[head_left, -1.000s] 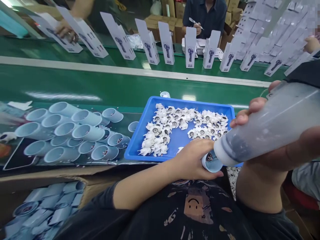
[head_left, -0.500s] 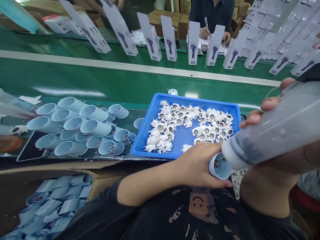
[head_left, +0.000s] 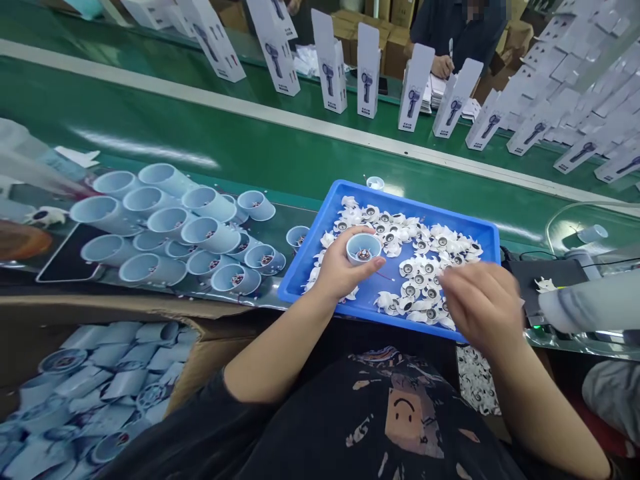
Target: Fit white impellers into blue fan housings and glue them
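My left hand (head_left: pixel 336 267) is wrapped around a light blue cylindrical housing (head_left: pixel 364 244), holding it mouth up over the tray. Small dark and reddish parts show inside its bottom, and a thin red wire pokes out beside it. My right hand (head_left: pixel 483 297) hovers at the right side of the blue tray (head_left: pixel 295 288), fingers bent and smeared by motion; whether anything is between them I cannot make out. Close to its fingertips lie white fan impellers (head_left: pixel 420 280) with dark round hubs. To its right is a frosted white cylinder (head_left: pixel 585 307), cut by the frame's edge.
Stacked light blue housings (head_left: pixel 205 227) stand left of the tray. A cardboard box (head_left: pixel 210 347) below holds more. Across the green conveyor belt (head_left: pixel 280 143), white printed boxes (head_left: pixel 367 73) stand in a row, with a person writing behind. A black device (head_left: pixel 543 283) sits at right.
The frosted cylinder has left my right hand and is now at the right; that hand has moved to the tray. My left hand has carried the housing forward and left, over the tray.
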The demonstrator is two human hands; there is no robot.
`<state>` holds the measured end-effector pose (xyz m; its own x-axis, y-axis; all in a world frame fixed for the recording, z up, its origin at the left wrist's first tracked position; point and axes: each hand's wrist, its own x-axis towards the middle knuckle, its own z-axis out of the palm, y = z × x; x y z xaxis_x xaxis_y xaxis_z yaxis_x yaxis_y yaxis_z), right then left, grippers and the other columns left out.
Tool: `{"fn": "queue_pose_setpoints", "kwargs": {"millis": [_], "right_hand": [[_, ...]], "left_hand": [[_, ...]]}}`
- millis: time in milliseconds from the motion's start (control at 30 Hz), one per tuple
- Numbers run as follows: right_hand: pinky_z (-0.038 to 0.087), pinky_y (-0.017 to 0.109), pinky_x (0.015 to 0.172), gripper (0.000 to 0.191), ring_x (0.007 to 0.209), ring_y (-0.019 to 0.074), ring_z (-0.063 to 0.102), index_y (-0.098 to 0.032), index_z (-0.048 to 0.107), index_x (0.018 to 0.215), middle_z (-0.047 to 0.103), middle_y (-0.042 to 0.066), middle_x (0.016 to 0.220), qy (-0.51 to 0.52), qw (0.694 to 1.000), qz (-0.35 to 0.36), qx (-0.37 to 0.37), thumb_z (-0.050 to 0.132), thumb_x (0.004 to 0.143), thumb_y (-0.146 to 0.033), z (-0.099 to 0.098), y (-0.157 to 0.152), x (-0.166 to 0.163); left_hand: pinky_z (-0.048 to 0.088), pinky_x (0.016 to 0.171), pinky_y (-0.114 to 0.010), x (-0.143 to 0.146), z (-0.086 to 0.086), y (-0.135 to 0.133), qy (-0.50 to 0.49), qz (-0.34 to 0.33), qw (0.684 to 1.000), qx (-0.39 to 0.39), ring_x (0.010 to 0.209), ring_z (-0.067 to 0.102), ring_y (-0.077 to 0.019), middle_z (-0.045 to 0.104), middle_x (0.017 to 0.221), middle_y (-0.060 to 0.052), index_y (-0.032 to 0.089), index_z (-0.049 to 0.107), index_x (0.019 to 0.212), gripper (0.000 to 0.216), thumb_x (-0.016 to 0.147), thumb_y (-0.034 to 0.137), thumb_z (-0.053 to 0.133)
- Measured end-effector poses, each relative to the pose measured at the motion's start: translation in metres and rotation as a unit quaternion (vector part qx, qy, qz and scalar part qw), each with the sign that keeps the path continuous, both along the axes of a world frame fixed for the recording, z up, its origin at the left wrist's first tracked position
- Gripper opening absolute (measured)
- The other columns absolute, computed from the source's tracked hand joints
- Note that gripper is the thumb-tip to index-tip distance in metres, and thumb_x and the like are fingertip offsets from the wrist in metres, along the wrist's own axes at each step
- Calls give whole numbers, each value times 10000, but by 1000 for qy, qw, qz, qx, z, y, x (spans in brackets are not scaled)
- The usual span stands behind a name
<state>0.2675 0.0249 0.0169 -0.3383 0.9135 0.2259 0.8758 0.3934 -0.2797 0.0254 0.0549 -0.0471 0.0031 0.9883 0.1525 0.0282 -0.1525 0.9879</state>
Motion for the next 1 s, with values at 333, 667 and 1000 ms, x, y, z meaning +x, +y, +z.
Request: {"fn": "queue_pose_setpoints", "kwargs": {"millis": [333,667,1000], "right_hand": [[531,416,916,219,1014,207,605,-141,624,1091,608,79,1119,-343,912,3,-227,607,990,-334,-34,88,-47],[474,479,986,244,1102,244,562,-140,613,1120,579,88,1181,-197,951,-72,-229,627,973,-333,-44,75,-33],[561,366,695,536,736,196,625,-212,459,1184,611,75,937,336,912,44,-230,284,949,-660,-25,-17,-27]], "left_hand": [[513,736,-333,1,5,0,44,-13,999,-8,790,637,-216,671,891,-35,199,608,1041,530,621,465,791],[507,764,-323,0,-9,5,-112,-41,993,-5,828,629,-191,623,951,-21,229,449,1169,723,606,497,815],[399,1104,-485,-35,23,-19,147,-137,975,98,1291,518,-333,545,1415,-123,227,505,1363,731,733,505,753]]}}
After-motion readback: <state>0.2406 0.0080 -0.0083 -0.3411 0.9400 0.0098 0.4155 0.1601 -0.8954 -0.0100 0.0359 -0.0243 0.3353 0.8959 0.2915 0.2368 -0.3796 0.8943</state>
